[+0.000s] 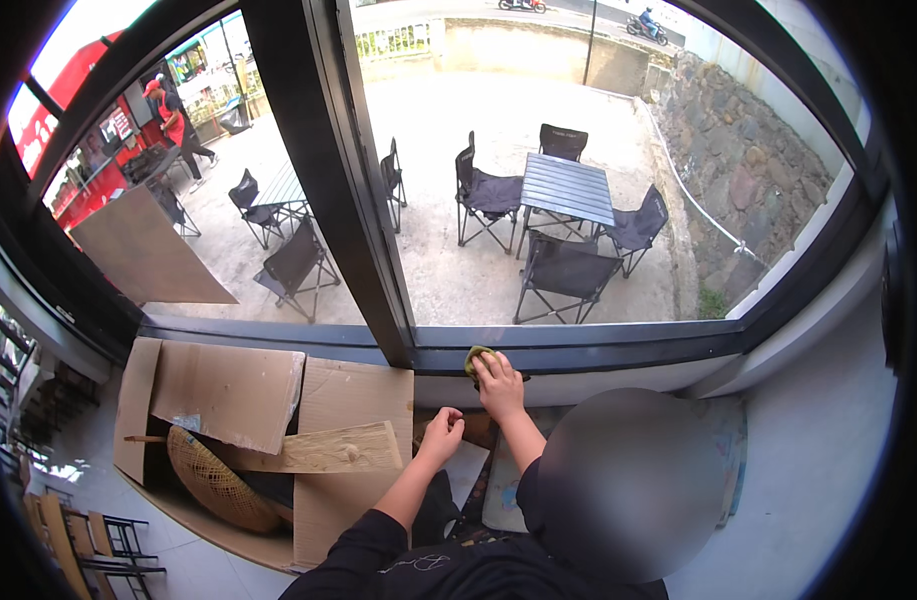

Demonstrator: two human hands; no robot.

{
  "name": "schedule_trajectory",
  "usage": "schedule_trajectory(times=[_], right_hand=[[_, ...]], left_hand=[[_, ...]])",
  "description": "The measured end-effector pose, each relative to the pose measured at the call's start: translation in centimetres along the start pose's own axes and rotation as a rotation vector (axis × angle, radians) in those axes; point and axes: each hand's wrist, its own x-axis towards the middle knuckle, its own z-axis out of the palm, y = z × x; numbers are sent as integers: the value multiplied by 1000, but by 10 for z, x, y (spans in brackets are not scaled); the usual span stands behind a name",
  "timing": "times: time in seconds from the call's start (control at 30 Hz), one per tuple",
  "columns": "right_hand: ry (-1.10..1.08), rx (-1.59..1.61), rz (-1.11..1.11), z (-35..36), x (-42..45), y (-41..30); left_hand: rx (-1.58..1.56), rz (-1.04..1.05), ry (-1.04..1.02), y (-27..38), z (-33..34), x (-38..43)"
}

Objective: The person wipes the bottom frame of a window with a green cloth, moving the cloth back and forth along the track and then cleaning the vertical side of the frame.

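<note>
My right hand (pixel 499 386) presses a folded olive-green cloth (pixel 479 361) against the dark metal bottom rail (pixel 578 360) of the window frame, just right of the upright mullion (pixel 346 165). Lower and to the left, my left hand (pixel 442 435) is held in the air with loosely curled fingers, and nothing shows in it. It is near the right side of an open cardboard box (pixel 353 517). A woven bamboo tray (pixel 218 480) and a wooden board (pixel 346 448) rest in and across that box. Glass panes (pixel 458 300) rise above the rail.
A blurred round shape (pixel 631 484) hides part of the floor at right. Beneath my hands lie flat patterned items (pixel 507 487). Wooden stools (pixel 102 536) stand at lower left. Outside the glass are folding chairs (pixel 571 266), a slatted table (pixel 567 187) and a person in a red apron (pixel 171 120).
</note>
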Motion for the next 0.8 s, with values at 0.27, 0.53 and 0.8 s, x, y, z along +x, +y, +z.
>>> schedule_trajectory(times=[0.27,0.53,0.8], right_hand=[[-55,64,212,-7,-11,15],[-198,89,189,15,18,-61],[-317,100,124,25,22,-79]], left_hand=[[71,-115,-189,-8,14,-36],[134,-165,-234,-10,0,-50],[220,-226,-300,-30,-4,-59]])
